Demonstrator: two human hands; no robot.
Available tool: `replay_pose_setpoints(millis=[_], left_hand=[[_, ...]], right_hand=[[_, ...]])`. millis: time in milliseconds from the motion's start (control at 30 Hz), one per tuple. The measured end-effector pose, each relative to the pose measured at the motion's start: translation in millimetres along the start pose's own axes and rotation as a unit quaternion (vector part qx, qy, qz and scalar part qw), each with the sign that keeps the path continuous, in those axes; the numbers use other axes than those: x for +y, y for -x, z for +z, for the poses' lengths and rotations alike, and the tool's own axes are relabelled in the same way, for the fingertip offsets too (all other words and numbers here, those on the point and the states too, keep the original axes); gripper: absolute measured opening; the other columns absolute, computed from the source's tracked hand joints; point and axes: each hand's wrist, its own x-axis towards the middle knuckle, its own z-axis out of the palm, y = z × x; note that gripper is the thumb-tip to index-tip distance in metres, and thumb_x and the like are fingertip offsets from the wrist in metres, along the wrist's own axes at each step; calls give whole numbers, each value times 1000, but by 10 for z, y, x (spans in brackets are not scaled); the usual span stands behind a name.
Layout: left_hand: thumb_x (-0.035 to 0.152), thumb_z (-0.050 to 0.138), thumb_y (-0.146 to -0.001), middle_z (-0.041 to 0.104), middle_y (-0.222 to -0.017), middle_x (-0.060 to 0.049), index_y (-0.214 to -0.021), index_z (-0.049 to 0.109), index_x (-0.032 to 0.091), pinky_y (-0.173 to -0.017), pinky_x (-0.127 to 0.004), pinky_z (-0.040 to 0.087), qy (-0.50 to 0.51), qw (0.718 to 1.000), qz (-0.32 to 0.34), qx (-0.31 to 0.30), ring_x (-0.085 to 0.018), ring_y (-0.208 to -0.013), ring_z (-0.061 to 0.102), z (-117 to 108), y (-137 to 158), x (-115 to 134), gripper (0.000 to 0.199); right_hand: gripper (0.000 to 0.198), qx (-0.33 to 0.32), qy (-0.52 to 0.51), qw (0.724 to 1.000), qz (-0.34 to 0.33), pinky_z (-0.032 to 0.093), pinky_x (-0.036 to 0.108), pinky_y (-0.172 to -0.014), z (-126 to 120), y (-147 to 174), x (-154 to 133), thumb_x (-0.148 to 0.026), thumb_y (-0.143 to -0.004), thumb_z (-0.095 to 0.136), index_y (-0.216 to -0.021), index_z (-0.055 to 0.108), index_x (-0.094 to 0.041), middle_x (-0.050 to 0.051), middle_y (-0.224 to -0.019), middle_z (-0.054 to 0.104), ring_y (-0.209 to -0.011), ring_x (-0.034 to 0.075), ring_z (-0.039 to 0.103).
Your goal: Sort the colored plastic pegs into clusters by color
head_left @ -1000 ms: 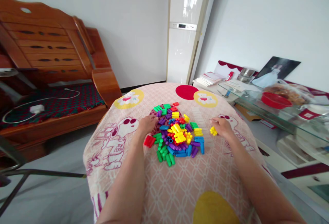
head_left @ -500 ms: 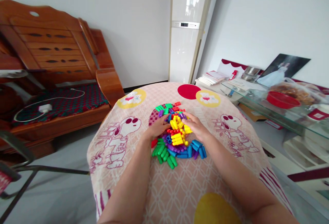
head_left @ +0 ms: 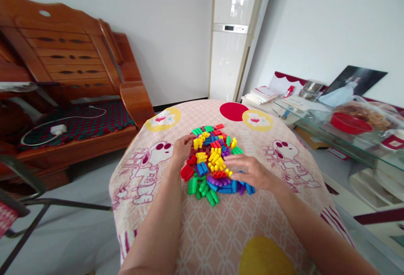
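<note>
A pile of coloured plastic building blocks (head_left: 216, 157), tube-shaped and joined in short rows, lies in the middle of the cloth-covered table. My left hand (head_left: 183, 146) is at the pile's left edge, fingers curved beside a yellow block (head_left: 198, 142); its fingertips are partly hidden, and I see nothing held. On the other side, my right hand (head_left: 251, 170) has its fingers apart and reaches over the right edge, close to yellow blocks (head_left: 216, 159). Green blocks (head_left: 202, 188) lie at the near left of the pile, and blue ones (head_left: 233, 186) at the near right.
A patterned tablecloth (head_left: 208, 233) covers the round table. Left of it stands a wooden bench (head_left: 72, 62) with a white charger and cable (head_left: 59, 129). At right, a glass-topped cabinet (head_left: 315, 125) bears a red bowl (head_left: 351, 123), papers and a photo.
My hands have moved apart, the left one leftward and the right one rightward. The blocks between them are spread wider, with yellow, red and blue pieces shifted about.
</note>
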Motion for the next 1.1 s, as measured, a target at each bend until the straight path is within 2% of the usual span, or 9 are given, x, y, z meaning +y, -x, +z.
replay_pose_setpoints(millis=[133,300,467,533,633,800,900,1000,1100], left_hand=[[13,46,-74,74,-81,-7,-96,77,15,-61,-27,56,18,998,-59,-25,-16,-65,67,11,1,-6,38],[14,44,-74,71,-71,-5,-85,76,15,-61,-28,54,-8,998,-61,-31,-14,-57,63,3,46,16,33],[16,48,-80,77,-106,-8,-105,76,19,-92,-35,54,-146,988,21,53,-23,-99,70,-76,17,16,38],[16,49,-82,74,-119,-10,-119,72,18,-99,-36,51,-155,987,27,41,-24,-110,68,-63,-20,3,43],[17,50,-86,71,-128,-9,-132,65,18,-105,-37,48,-140,989,39,-10,-23,-118,65,37,-66,-1,48],[21,53,-89,67,-134,-9,-132,65,18,-108,-40,48,-116,988,77,-67,-25,-121,63,215,-125,75,44],[21,53,-89,67,-133,-10,-134,63,19,-103,-38,51,-131,988,66,-50,-24,-118,64,216,-231,129,46],[22,55,-88,62,-139,-11,-134,63,19,-108,-37,46,-196,978,65,-21,-26,-127,58,210,-406,190,47],[25,57,-88,59,-143,-14,-135,62,15,-114,-37,39,-246,963,104,-47,-28,-133,54,325,-614,303,48]], right_hand=[[53,-37,156,985,-65,35,55,-117,365,126,6,-37,-82,79,-133,68,-28,13,-153,50,-142,34,43],[42,56,215,973,-68,33,57,-118,493,-159,175,-24,-89,67,-131,68,-29,10,-152,50,-143,32,39],[38,147,137,979,-40,38,51,-116,173,-479,441,-33,-93,58,-129,69,-24,12,-142,60,-134,28,51],[43,189,99,977,14,40,48,-115,47,-549,583,-39,-93,55,-131,68,-23,12,-137,63,-130,28,55],[52,209,45,973,91,40,48,-114,-13,-604,753,-46,-91,55,-135,64,-22,11,-138,64,-131,29,55],[54,141,-61,983,101,42,48,-113,106,-577,730,-54,-90,57,-133,66,-21,10,-139,64,-130,30,58],[55,187,-116,969,112,47,46,-109,80,-519,714,-59,-91,55,-130,68,-21,11,-133,68,-125,30,61],[61,256,-102,952,132,45,45,-110,-32,-465,841,-65,-88,55,-125,70,-19,13,-131,69,-127,30,60],[69,279,-76,945,153,43,47,-111,-124,-440,1034,-72,-85,53,-125,70,-18,14,-132,68,-128,31,59]])
